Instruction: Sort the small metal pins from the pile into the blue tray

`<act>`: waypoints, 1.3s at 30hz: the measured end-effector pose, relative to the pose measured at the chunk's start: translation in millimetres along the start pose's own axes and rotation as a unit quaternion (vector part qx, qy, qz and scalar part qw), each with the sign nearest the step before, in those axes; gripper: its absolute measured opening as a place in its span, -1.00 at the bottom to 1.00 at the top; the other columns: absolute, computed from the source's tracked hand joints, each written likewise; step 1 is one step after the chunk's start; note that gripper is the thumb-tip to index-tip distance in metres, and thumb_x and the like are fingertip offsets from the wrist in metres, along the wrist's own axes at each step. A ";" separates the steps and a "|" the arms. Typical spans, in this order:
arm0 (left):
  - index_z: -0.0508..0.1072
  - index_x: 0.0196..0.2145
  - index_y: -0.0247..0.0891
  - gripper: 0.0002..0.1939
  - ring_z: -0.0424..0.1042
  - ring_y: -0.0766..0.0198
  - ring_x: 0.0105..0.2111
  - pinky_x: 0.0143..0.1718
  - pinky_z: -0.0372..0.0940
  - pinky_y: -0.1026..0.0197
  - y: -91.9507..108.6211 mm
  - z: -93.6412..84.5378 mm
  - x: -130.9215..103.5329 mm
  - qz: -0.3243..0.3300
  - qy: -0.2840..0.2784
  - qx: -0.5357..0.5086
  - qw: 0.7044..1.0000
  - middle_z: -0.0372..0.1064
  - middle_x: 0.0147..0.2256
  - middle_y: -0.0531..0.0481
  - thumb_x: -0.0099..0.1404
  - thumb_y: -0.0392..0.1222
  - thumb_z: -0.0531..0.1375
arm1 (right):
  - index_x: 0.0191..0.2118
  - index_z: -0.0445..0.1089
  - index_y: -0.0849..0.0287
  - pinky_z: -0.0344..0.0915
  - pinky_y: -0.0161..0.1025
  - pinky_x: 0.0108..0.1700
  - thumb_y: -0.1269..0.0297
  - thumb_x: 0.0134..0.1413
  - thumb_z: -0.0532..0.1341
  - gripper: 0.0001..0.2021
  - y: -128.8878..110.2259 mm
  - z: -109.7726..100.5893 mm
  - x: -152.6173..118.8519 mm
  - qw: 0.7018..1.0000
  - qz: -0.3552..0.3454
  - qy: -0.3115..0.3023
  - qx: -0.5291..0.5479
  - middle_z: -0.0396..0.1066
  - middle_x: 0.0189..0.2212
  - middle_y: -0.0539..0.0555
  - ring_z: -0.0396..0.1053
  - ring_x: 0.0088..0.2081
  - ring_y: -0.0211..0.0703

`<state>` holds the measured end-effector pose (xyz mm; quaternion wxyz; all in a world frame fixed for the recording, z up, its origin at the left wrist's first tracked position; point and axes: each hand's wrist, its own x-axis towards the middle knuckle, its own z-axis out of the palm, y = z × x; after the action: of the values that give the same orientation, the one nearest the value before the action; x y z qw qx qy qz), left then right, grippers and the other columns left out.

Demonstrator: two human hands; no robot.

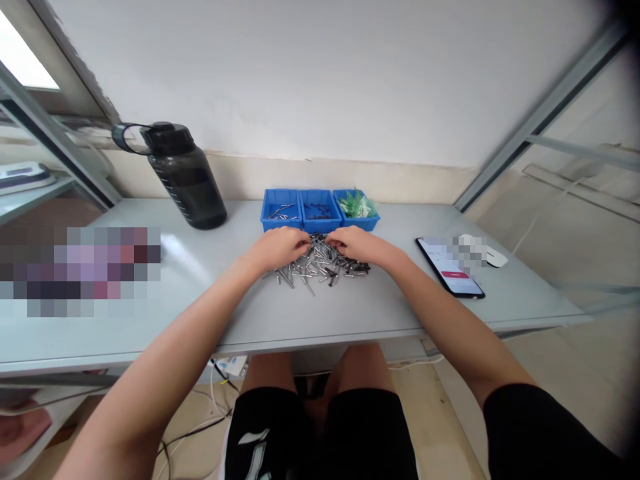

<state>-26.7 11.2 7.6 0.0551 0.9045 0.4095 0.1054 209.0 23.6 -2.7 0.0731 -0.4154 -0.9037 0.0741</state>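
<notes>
A loose pile of silver and dark screws or nails (316,261) lies on the grey table, in front of three joined blue bins. My left hand (286,247) rests at the pile's left back edge, fingers curled down into it. At the right back part of the pile is my right hand (353,244), its fingers also bent together among the pieces. What the fingertips hold is too small to make out. Silver pieces lie in the left bin (282,225), dark ones in the middle bin (322,225), and green and white items in the right bin (367,225).
A large dark bottle (193,187) stands at the back left. On the right lie a phone (447,267) and a white mouse (495,257). A blurred-out patch covers the table's far left. Metal frame posts rise at both sides; a wall is behind.
</notes>
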 end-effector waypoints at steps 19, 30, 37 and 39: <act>0.45 -0.36 -0.26 -0.77 0.30 0.32 -0.47 -0.43 0.09 0.26 9.6 -0.1 2.4 0.027 0.055 -0.139 0.988 0.40 -0.45 0.02 0.34 -0.11 0.08 | -0.22 0.42 0.13 0.34 -0.19 -0.13 0.35 0.25 0.11 -0.87 -18.9 4.1 3.8 0.949 -0.154 0.258 0.094 0.43 -0.25 0.08 0.39 -0.21 -0.17; 0.50 -0.32 -0.25 -0.80 0.34 0.33 -0.46 -0.41 0.12 0.28 9.4 -0.5 2.8 -0.004 0.100 -0.161 0.982 0.45 -0.45 0.05 0.33 -0.15 0.11 | -0.19 0.42 0.17 0.32 -0.21 -0.15 0.34 0.27 0.10 -0.85 -18.4 -0.2 1.5 0.957 -0.135 0.253 0.042 0.43 -0.25 0.11 0.39 -0.22 -0.16; 0.52 -0.25 -0.24 -0.80 0.37 0.30 -0.42 -0.37 0.15 0.25 6.0 -0.8 3.9 0.004 0.115 -0.131 0.985 0.48 -0.40 0.02 0.34 -0.16 0.11 | -0.15 0.42 0.18 0.29 -0.22 -0.15 0.29 0.28 0.10 -0.83 -15.6 -0.3 2.0 0.966 -0.096 0.239 0.023 0.44 -0.27 0.11 0.37 -0.23 -0.15; 0.52 -0.26 -0.24 -0.79 0.37 0.30 -0.43 -0.38 0.15 0.25 6.8 -0.5 3.8 0.004 0.109 -0.129 0.986 0.48 -0.40 0.02 0.35 -0.16 0.10 | -0.15 0.42 0.17 0.29 -0.22 -0.16 0.28 0.28 0.10 -0.82 -14.6 0.2 2.3 0.968 -0.092 0.233 0.020 0.44 -0.29 0.10 0.38 -0.24 -0.15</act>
<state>-19.4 9.6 9.9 0.1255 0.8746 0.3923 0.2558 196.7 16.0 0.1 0.2959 -0.3352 -0.8944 -0.0136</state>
